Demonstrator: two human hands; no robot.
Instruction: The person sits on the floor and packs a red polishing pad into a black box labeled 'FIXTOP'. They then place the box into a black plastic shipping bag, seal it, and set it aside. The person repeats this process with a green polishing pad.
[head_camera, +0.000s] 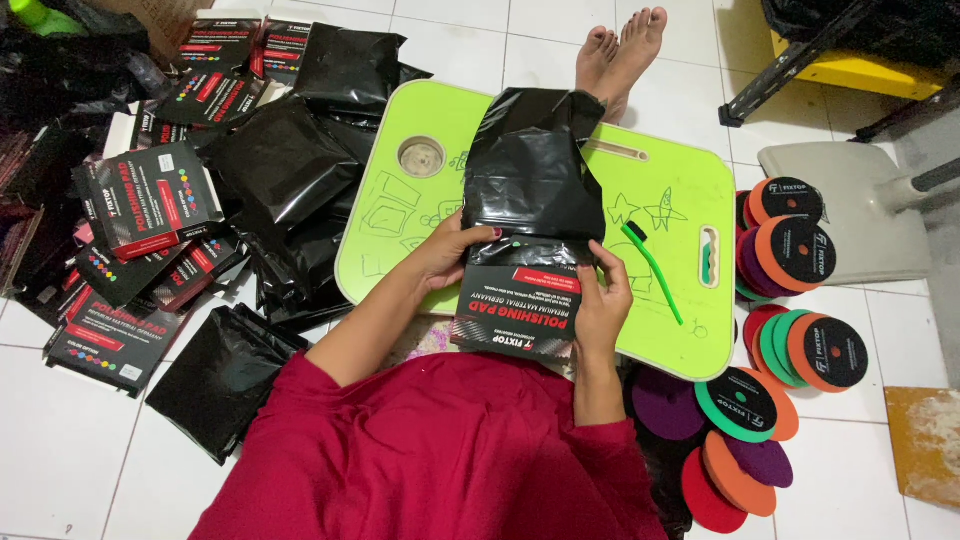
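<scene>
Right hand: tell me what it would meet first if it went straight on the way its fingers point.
The right hand points up and slightly left, so probably the black plastic bag it is already touching above the box; depth is unclear.

A green brush (652, 268) lies on the lime lap table (680, 190), with coloured foam discs (790, 245) stacked nearby.

The green tabletop (680, 215) lies mostly bare on its right half, where only a green brush (652, 268) crosses the way. To the left, heaped black bags (290, 180) and printed boxes (145, 200) crowd the floor. To the right, stacked round pads (790, 250) block the tabletop's edge, with open white tiles (60, 450) bottom left.
</scene>
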